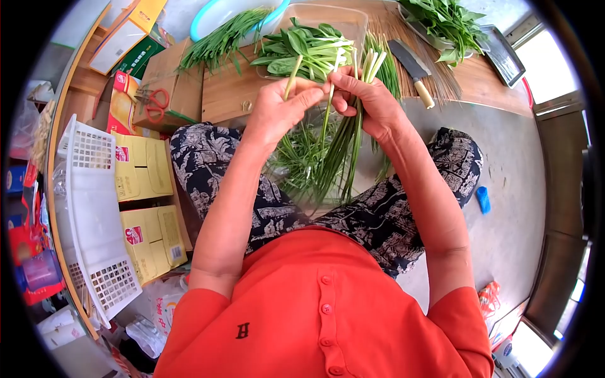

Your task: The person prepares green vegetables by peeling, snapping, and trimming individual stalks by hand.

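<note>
My right hand [368,101] is closed around a bunch of long-leaved greens [343,154], with pale stem ends sticking up above the fingers and leaves hanging down between my knees. My left hand [287,107] is closed too, its fingertips meeting those of the right hand on a thin stalk [327,113]. A pale stem [293,75] pokes up between its thumb and fingers. Behind the hands lie broad-leaved greens [302,47] in a clear tray [346,14]. Below them sits a loose heap of thin green leaves [302,157], partly hidden by the bunch.
A knife [413,66] lies on the low wooden table, beside thin brown sticks [441,79]. Chives [227,38] rest across a blue-rimmed basin [198,22]. Red scissors [154,104] stand in a carton at left, near a white plastic basket [101,201]. A blue object [483,200] lies on the floor.
</note>
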{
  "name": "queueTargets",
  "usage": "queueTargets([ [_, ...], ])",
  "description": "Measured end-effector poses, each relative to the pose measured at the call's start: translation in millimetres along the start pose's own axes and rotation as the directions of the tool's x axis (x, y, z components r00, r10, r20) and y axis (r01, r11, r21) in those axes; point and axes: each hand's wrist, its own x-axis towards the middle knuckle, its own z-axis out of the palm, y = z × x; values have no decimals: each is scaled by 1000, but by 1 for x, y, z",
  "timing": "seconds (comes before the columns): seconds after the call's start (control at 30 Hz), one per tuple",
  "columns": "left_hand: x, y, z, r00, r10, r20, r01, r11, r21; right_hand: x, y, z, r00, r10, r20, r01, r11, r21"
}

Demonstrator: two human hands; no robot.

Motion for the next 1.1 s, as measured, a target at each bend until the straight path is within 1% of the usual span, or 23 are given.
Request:
queueTargets([
  [0.03, 0, -2, 0, 1000, 1, 2, -1, 1000, -1, 1, -1, 0, 1000, -19, -9, 19, 999, 34],
  [0.1, 0, -11, -2, 992, -61, 113, 63, 998, -10, 2, 0, -4, 1000, -20, -16, 21, 998, 53],
  [0.13, 1, -15, -1, 992, -27, 126, 29, 1000, -9, 2, 0, -5, 1000, -10, -1, 10, 997, 81],
  [0.23, 0, -13, -2, 987, -63, 148, 72, 996, -53, 4, 2, -7, 1000, 0, 10, -2, 992, 122],
  [0.27, -1, -11, -3, 987, -63, 150, 72, 996, -53, 4, 1, -7, 1000, -7, 12, 6, 995, 104],
  [0.33, -3, -7, -3, 971, -114, 212, 137, 985, -100, 1, -1, -7, 1000, -19, 10, 18, 996, 86],
  [0.4, -1, -10, -3, 972, -113, 206, 143, 981, -134, -1, -7, 1, 996, -23, -89, 25, 999, 30],
  [0.43, 0, -11, -3, 974, -115, 197, 149, 974, -168, 0, -6, -1, 996, -27, -84, 30, 999, 28],
  [0.47, 1, -11, -2, 975, -107, 194, 140, 976, -166, 2, -4, -3, 995, -70, -75, 68, 997, -37],
  [0.5, 3, -9, -1, 981, -117, 158, 135, 984, -112, 5, -3, -5, 992, -114, -61, 108, 989, -102],
  [0.53, 3, -9, 1, 984, -129, 122, 137, 989, -58, 7, 2, -3, 985, -172, -36, 168, 982, -86],
  [0.57, 5, -11, 3, 985, -125, 122, 132, 990, -56, 4, 0, 4, 984, -176, -34, 172, 981, -87],
  [0.63, 11, -13, 8, 995, -47, 91, 37, 994, 104, -6, -7, 18, 992, -124, -22, 116, 965, -234],
  [0.67, 12, -11, 11, 994, -22, 107, 7, 990, 137, -7, -7, 26, 988, -139, -62, 125, 974, -188],
  [0.7, 13, -12, 13, 994, -19, 105, 5, 991, 137, -7, -7, 25, 988, -140, -60, 126, 974, -190],
  [0.77, 11, -13, 17, 986, 94, 137, -108, 990, 96, -5, -5, 19, 987, -100, -124, 76, 979, -188],
  [0.8, 8, -8, 18, 989, 54, 138, -65, 995, 76, -3, -5, 16, 988, -104, -114, 86, 985, -150],
  [0.83, 7, -9, 16, 989, 51, 142, -62, 995, 77, -3, -9, 12, 988, -98, -119, 81, 987, -138],
  [0.9, 6, -11, 9, 982, 104, 160, -79, 985, -152, 2, -11, -2, 987, -114, -116, 106, 992, -74],
  [0.93, 4, -10, 5, 988, 41, 151, -7, 976, -219, 4, -13, -8, 987, -108, -119, 103, 994, -45],
  [1.03, 1, -10, -2, 982, 20, 185, 14, 984, -179, 2, -19, -12, 989, -76, -128, 80, 996, 28],
  [1.1, 1, -13, -1, 985, 26, 171, 0, 988, -151, 3, -17, -13, 991, -81, -109, 86, 996, 39],
])
